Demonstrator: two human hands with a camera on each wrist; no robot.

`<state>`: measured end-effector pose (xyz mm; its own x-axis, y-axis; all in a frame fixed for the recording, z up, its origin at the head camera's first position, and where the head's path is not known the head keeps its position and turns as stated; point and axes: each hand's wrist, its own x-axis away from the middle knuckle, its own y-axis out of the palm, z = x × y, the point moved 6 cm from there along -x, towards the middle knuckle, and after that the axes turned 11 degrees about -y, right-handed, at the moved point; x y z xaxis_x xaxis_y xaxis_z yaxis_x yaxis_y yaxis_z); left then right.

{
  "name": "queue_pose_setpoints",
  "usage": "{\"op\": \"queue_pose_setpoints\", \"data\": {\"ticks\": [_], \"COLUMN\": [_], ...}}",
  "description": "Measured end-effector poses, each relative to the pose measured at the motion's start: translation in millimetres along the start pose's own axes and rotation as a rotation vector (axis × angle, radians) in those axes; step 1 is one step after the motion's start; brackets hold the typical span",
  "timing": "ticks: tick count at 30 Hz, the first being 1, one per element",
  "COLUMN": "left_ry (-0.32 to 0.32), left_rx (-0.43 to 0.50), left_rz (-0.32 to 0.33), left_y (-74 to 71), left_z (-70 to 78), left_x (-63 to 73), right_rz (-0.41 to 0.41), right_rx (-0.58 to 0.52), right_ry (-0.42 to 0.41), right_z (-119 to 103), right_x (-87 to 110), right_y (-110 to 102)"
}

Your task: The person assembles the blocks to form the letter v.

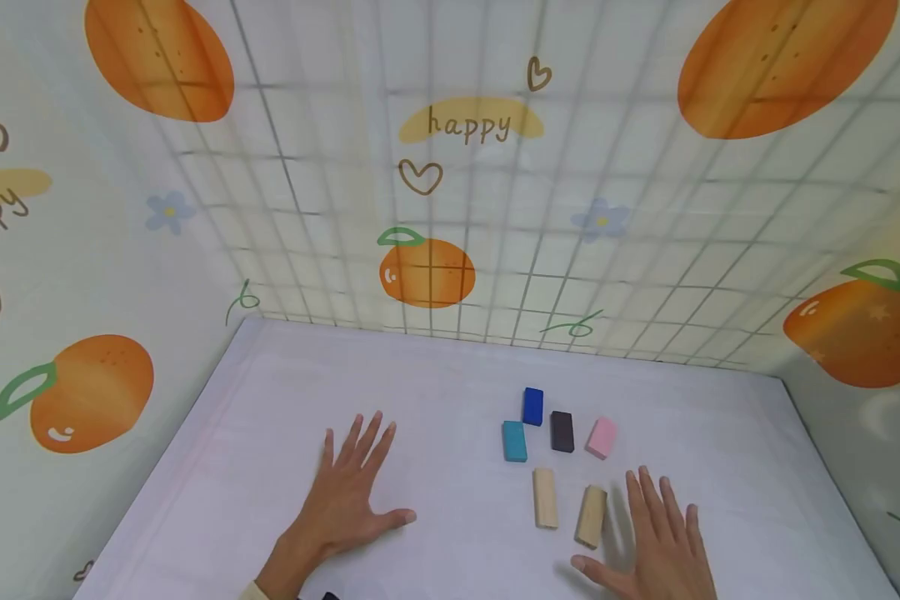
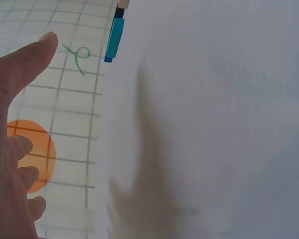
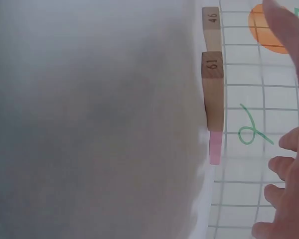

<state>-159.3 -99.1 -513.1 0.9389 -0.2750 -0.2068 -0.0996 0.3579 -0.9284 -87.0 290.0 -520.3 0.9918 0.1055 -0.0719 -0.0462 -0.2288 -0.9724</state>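
Note:
My left hand point(image 1: 348, 492), fingers spread, is over the left part of the white table and holds nothing. At the lower right my right hand point(image 1: 660, 542) is also spread and bare, just right of a plain wooden block point(image 1: 591, 517). Another plain wooden block point(image 1: 545, 498) lies left of that one. Behind them are a teal block point(image 1: 515, 441), a dark blue block point(image 1: 533, 406), a black block point(image 1: 562, 432) and a pink block point(image 1: 602, 438). In the right wrist view the nearer wooden block point(image 3: 214, 94) is stamped 61 on its end, the other wooden block point(image 3: 212, 25) 46.
The white tabletop point(image 1: 450, 375) meets a grid-patterned back wall point(image 1: 330, 192) printed with oranges. Printed side walls stand at left point(image 1: 82, 275) and right point(image 1: 847, 433). A small dark object point(image 1: 331, 596) shows at the bottom edge near the left wrist.

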Motion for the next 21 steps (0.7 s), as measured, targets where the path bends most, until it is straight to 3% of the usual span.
{"op": "queue_pose_setpoints", "data": {"ticks": [14, 21], "left_ry": [0.002, 0.033], "left_rx": [0.075, 0.064], "left_rz": [-0.056, -0.024], "left_y": [16.7, 20.8], "left_z": [11.5, 16.6], "left_x": [1.5, 2.0], "right_rz": [-0.063, -0.096], "right_rx": [-0.019, -0.004], "right_ry": [0.006, 0.024], "right_z": [-6, -10], "right_x": [2.3, 1.6], "right_y": [2, -1]}}
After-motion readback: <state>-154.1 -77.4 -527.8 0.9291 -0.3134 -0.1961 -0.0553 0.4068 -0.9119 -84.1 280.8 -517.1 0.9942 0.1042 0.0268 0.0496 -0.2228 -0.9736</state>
